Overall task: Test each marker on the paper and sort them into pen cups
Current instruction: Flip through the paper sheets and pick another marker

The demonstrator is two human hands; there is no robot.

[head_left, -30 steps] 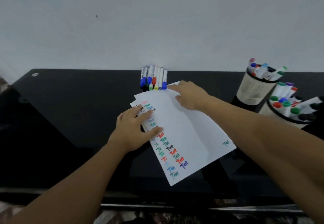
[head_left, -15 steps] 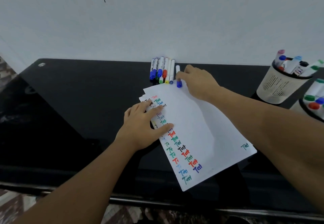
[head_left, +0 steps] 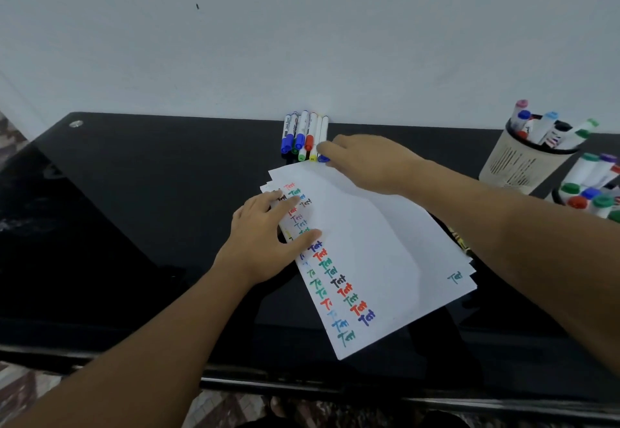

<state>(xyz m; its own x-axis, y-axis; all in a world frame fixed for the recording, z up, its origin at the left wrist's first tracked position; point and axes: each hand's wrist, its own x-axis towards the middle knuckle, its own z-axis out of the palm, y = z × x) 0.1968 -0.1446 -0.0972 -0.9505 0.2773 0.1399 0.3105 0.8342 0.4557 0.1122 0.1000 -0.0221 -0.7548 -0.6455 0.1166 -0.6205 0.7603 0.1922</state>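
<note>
The left hand [head_left: 265,243] lies flat, fingers straight, pressing the paper [head_left: 369,243] on the black worktop [head_left: 134,209]. The right hand [head_left: 365,162] pinches the blue-capped marker [head_left: 323,139] at the right end of the row of markers [head_left: 303,135] against the wall — two pen cups [head_left: 516,166] stand far right, both holding markers.

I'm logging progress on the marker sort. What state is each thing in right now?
Left hand: flat, pressing the paper.
Right hand: fingertips on the blue-capped marker.
Paper: fanned sheets, rows of "Test" marks.
Marker row: capped, lying flat.
Pen cups: upright, holding markers.
</note>
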